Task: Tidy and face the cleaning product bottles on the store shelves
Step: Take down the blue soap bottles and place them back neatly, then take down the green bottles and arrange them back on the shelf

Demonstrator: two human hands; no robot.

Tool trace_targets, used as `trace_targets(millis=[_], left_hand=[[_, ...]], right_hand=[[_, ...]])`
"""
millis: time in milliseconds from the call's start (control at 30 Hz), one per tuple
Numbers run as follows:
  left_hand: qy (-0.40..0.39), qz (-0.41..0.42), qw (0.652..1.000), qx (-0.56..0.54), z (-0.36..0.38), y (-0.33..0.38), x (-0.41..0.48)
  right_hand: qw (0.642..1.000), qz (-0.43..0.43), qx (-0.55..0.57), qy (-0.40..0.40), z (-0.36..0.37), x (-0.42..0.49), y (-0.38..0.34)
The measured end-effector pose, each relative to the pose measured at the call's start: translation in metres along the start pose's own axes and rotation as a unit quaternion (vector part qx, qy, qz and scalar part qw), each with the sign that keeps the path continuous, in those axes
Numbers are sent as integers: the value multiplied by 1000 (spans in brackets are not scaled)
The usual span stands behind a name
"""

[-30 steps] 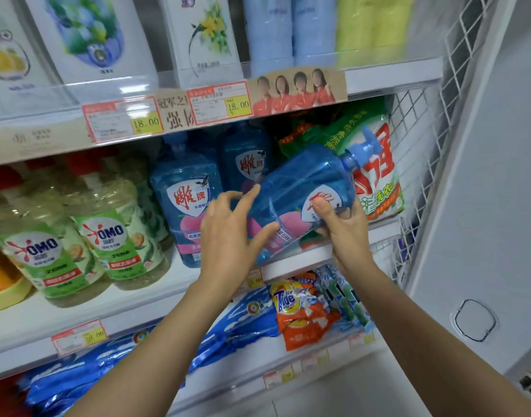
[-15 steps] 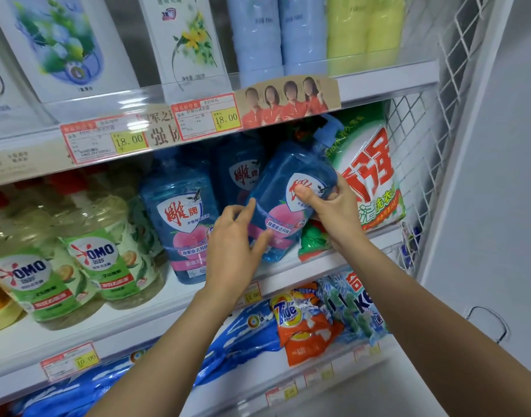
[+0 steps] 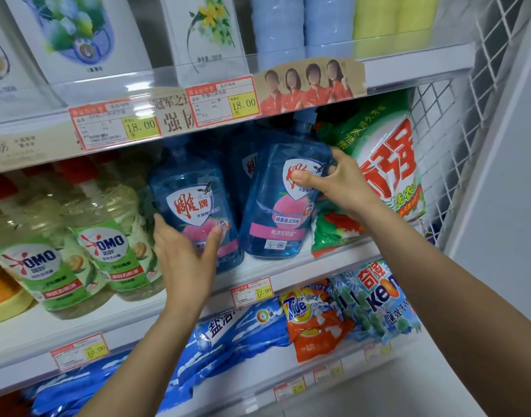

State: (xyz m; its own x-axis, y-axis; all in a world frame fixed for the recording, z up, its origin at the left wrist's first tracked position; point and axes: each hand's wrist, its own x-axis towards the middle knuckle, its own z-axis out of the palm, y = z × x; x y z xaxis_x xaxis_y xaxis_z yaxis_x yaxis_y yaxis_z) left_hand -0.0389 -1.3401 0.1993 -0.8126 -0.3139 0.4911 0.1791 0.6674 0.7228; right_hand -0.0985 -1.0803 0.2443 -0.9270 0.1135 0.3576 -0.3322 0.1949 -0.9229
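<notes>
- The right hand (image 3: 333, 183) is shown clamped on the upper body of the right blue bottle (image 3: 276, 215), with the thumb laid across the label and the fingers wrapped round the far side.
- The left hand (image 3: 183, 257) is cupped round the lower body of the left blue bottle (image 3: 192, 197), thumb on the label and fingers round the side.
- The right blue bottle is stood on the middle shelf (image 3: 327, 258), label outward and leaning slightly, between the left blue bottle and a green-and-white detergent bag (image 3: 381, 176).
- The bottle looks full of liquid and is judged heavy, its smooth plastic stiff but likely slippery. It is best gripped at the shoulder with the base supported, not by the pump.
- Against the picture of a second ago, the bottle is no longer carried aloft on its side in both hands. It is now set down, and the left hand is moved to the neighbouring bottle.
</notes>
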Motion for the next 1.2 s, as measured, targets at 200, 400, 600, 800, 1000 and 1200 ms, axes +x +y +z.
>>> trace_targets(millis=[200, 400, 600, 800, 1000, 1200], left_hand=[[40, 15, 999, -9, -4, -3, 12], [38, 25, 998, -36, -6, -7, 19], [48, 33, 998, -34, -3, -9, 21], [46, 32, 998, -28, 0, -9, 24], [51, 31, 998, -19, 1, -9, 25], [-3, 68, 998, 5, -20, -15, 18]], right_hand=[[999, 26, 36, 24, -5, 12, 2], [990, -43, -122, -57, 7, 29, -20], [973, -111, -196, -53, 30, 20, -17], [977, -105, -186, -21, 33, 14, -7], [976, -77, -202, -28, 32, 11, -9], [980, -77, -169, 68, 65, -40, -8]])
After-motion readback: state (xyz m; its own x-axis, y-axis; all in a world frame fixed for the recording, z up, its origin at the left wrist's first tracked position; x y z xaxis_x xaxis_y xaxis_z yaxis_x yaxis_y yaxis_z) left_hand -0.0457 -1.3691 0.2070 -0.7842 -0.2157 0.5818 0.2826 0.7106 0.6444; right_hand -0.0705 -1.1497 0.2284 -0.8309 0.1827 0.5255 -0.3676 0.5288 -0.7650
